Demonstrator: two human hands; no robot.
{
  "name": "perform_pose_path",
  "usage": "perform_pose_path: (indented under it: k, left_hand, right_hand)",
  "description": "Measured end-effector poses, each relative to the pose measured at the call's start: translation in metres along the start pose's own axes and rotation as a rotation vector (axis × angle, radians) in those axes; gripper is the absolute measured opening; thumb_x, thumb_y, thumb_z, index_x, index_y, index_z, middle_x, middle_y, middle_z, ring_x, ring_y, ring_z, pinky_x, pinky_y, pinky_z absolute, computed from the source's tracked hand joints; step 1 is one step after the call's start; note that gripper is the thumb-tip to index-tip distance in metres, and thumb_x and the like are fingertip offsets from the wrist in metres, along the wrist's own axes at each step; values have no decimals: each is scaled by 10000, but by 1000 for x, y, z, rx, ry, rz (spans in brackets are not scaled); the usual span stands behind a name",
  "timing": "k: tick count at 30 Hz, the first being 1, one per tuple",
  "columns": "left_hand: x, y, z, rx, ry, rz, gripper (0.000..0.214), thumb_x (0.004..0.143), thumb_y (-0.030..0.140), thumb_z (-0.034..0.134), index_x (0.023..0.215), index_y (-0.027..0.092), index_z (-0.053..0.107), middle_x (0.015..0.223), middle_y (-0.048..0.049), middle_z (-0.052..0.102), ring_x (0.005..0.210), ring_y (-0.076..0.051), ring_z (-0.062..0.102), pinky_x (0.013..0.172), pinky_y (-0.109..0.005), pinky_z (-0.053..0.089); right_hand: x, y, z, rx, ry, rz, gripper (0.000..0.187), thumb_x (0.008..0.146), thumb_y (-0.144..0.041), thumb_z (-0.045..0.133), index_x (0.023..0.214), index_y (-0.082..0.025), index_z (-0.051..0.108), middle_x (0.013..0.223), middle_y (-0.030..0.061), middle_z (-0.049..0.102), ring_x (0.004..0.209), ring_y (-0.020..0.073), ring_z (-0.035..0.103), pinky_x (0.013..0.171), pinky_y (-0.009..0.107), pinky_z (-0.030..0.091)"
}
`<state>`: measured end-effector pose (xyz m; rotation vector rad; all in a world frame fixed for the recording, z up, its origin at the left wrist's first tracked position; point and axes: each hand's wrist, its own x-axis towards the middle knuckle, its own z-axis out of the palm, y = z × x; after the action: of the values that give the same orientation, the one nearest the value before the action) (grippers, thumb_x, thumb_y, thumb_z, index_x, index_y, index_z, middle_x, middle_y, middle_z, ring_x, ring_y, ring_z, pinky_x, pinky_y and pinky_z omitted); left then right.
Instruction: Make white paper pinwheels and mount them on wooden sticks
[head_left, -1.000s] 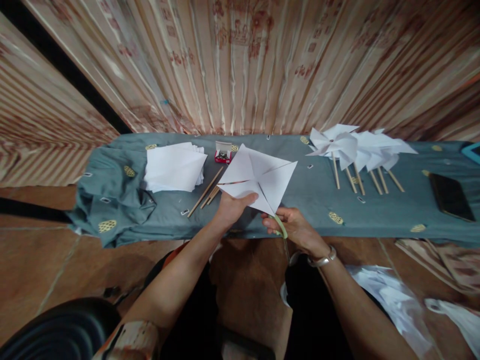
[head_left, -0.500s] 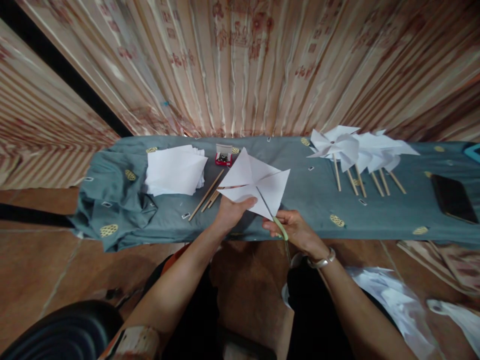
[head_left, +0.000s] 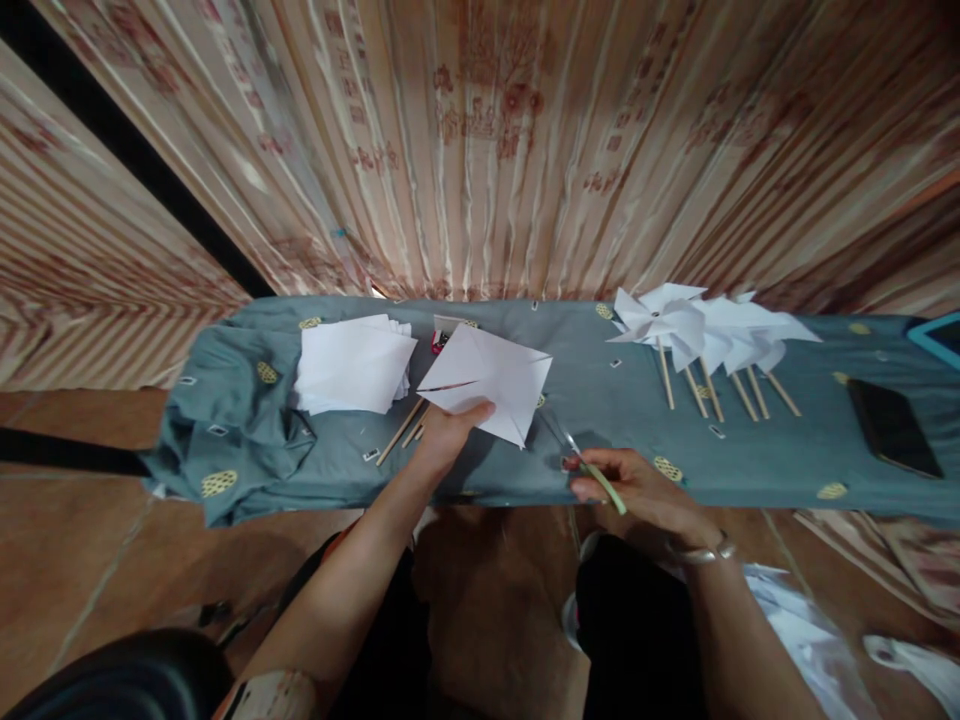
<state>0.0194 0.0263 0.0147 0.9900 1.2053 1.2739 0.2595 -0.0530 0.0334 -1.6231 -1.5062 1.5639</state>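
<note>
My left hand (head_left: 448, 433) pinches the near edge of a white square paper sheet (head_left: 491, 378) with diagonal cuts, holding it just above the teal cloth-covered table (head_left: 615, 400). My right hand (head_left: 637, 480) grips green-handled scissors (head_left: 589, 462) near the table's front edge, blades pointing up-left toward the sheet and apart from it. A silver bracelet sits on my right wrist.
A stack of white paper squares (head_left: 352, 362) lies at left, wooden sticks (head_left: 405, 428) beside it, and a small red box (head_left: 441, 338) behind the sheet. Several finished paper pinwheels (head_left: 705, 325) on sticks lie at right. A dark phone (head_left: 892, 428) rests far right. Curtains hang behind.
The scissors have come out of the paper and my right hand has dropped to the right, toward the table edge. My left hand has lowered the cut sheet leftward.
</note>
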Motion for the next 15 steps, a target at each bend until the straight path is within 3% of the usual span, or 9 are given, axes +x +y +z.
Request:
perform_pose_path:
  k: [4, 6, 10, 15]
  left_hand:
    - [-3, -3, 6, 1, -85, -36, 422, 561, 278, 767, 960, 173, 681, 1007, -98, 729, 994, -264, 656, 953, -439, 486]
    - [-5, -7, 11, -7, -136, -81, 392, 553, 270, 776, 921, 171, 682, 1003, -102, 732, 973, -263, 664, 953, -441, 488]
    - [-5, -17, 18, 2, -247, -135, 350, 548, 270, 782, 863, 169, 669, 985, -99, 736, 933, -265, 679, 947, -456, 496]
    - [-3, -22, 16, 45, -333, -114, 379, 561, 269, 768, 900, 167, 633, 937, -84, 739, 887, -260, 697, 887, -452, 537]
  right_hand:
    - [7, 15, -14, -487, 580, 34, 562, 770, -554, 630, 1161, -151, 623, 758, 78, 706, 680, 239, 647, 610, 324, 453]
    - [12, 18, -15, -718, 747, 39, 547, 831, -497, 571, 1228, -121, 586, 835, 137, 719, 754, 282, 668, 660, 353, 468]
    - [22, 18, -13, -941, 795, 18, 552, 879, -397, 503, 1320, -65, 497, 875, 174, 715, 807, 296, 666, 717, 364, 482]
    - [32, 15, -13, -986, 825, -19, 642, 902, -380, 469, 1409, -3, 357, 903, 206, 707, 819, 314, 661, 722, 378, 491]
